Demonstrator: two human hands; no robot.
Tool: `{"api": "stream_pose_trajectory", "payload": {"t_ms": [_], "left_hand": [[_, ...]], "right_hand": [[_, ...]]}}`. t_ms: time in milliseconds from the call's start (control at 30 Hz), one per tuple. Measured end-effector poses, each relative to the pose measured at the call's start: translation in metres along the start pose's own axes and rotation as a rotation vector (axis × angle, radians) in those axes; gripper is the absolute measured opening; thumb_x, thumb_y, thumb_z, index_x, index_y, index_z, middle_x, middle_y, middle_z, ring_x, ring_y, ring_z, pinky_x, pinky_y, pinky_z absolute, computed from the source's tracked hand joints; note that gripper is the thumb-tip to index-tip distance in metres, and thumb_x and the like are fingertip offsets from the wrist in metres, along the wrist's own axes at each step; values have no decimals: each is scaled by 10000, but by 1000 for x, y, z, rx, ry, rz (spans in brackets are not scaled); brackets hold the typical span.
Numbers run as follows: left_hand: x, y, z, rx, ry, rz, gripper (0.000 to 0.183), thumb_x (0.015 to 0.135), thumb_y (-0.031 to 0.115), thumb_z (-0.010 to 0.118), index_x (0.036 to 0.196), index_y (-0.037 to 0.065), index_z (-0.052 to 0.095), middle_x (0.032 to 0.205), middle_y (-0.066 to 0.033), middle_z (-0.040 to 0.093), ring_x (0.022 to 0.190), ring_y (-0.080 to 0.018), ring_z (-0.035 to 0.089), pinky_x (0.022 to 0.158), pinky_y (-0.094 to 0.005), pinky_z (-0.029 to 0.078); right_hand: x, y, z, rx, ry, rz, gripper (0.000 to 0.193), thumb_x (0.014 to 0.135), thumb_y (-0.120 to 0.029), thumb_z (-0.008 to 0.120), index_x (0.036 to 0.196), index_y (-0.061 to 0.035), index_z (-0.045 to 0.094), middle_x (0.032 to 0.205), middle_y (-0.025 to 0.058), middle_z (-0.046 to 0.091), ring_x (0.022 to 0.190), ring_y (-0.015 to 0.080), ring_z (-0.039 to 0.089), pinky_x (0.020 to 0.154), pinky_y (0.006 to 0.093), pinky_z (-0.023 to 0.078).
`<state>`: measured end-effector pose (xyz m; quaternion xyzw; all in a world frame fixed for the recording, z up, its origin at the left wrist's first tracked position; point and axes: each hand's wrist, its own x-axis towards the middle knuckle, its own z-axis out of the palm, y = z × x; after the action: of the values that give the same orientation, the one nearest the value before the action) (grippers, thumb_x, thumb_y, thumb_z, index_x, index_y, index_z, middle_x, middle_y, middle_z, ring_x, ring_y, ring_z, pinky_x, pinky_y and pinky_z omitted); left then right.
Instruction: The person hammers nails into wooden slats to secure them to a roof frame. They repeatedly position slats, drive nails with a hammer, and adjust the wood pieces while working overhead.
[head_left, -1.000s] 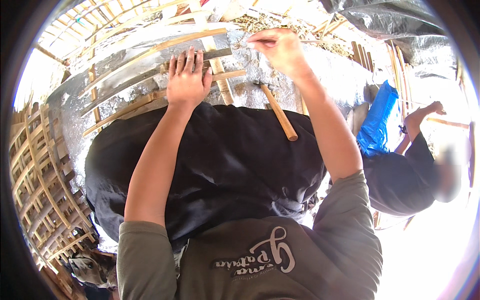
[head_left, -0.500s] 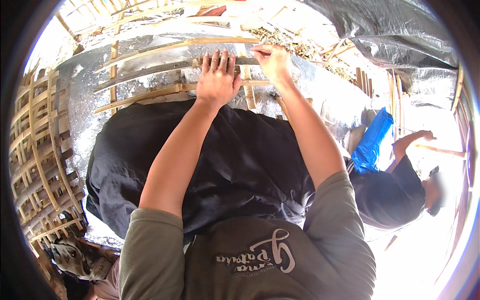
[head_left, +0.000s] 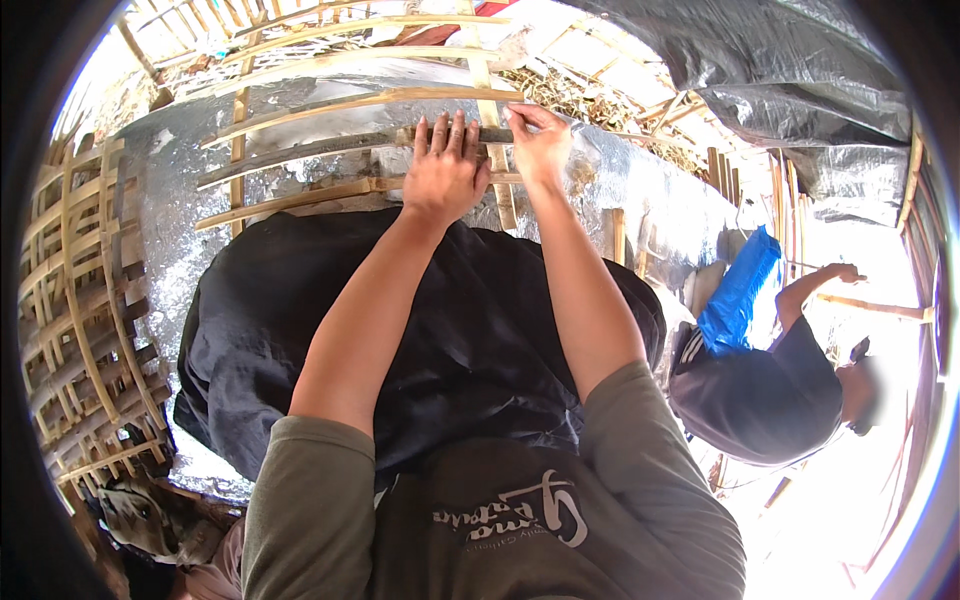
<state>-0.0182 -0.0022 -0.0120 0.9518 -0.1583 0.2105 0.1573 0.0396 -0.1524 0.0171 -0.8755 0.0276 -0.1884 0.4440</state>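
Beneath the spread fingers of the left hand (head_left: 443, 178), a dark bamboo slat (head_left: 300, 151) already lies across two battens (head_left: 505, 208), any fastening indiscernible; just beside those fingers, the right hand (head_left: 543, 150) pinches thumb to forefinger, perhaps around something tiny.

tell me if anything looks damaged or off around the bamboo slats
The silver sheet looks worn and blotchy, though glare may exaggerate it. One slat under the left hand is greyer and darker than the pale slats beside it.
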Motion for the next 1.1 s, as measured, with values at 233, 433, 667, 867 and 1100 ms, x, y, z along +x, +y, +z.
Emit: {"api": "stream_pose_trajectory", "payload": {"t_ms": [233, 433, 667, 867, 1100], "left_hand": [[-1, -1, 1, -9, 27, -15, 556, 967, 402, 551, 1363, 14, 597, 1447, -194, 553, 1357, -353, 498, 1183, -560, 298], [-2, -3, 6, -8, 40, -13, 574, 968, 429, 534, 1360, 15, 601, 1435, -199, 562, 1344, -358, 514, 1183, -564, 294], [-2, -4, 5, -10, 39, -8, 587, 961, 424, 544, 1374, 10, 588, 1438, -213, 556, 1357, -369, 503, 1188, -566, 283], [-2, -4, 7, -1, 30, -7, 602, 952, 427, 555, 1385, 9, 579, 1443, -222, 548, 1379, -370, 484, 1200, -575, 260], [-3, -4, 7, -8, 25, -14, 595, 940, 416, 572, 1383, 19, 588, 1469, -232, 520, 1380, -376, 483, 1204, -558, 266]], "right_hand": [[-23, 5, 0, -66, 66, -98, 79, 863, -113, 769, 919, -61, 785, 846, 111, 768, 756, 212, 735, 754, 317, 549], [-28, 5, 4, -24, 119, -101, 82, 864, -109, 773, 917, -47, 772, 832, 113, 763, 733, 215, 727, 740, 324, 545], [-31, 10, 11, -29, 195, -109, 87, 860, -120, 778, 912, -52, 763, 828, 121, 758, 743, 237, 731, 738, 338, 548], [-33, 15, 14, -88, 260, -181, 83, 828, -101, 799, 863, -44, 751, 869, 108, 755, 816, 266, 722, 763, 381, 548], [-35, 13, 13, -54, 225, -153, 91, 874, -95, 781, 905, -13, 757, 782, 95, 754, 697, 148, 713, 688, 291, 554]]}}
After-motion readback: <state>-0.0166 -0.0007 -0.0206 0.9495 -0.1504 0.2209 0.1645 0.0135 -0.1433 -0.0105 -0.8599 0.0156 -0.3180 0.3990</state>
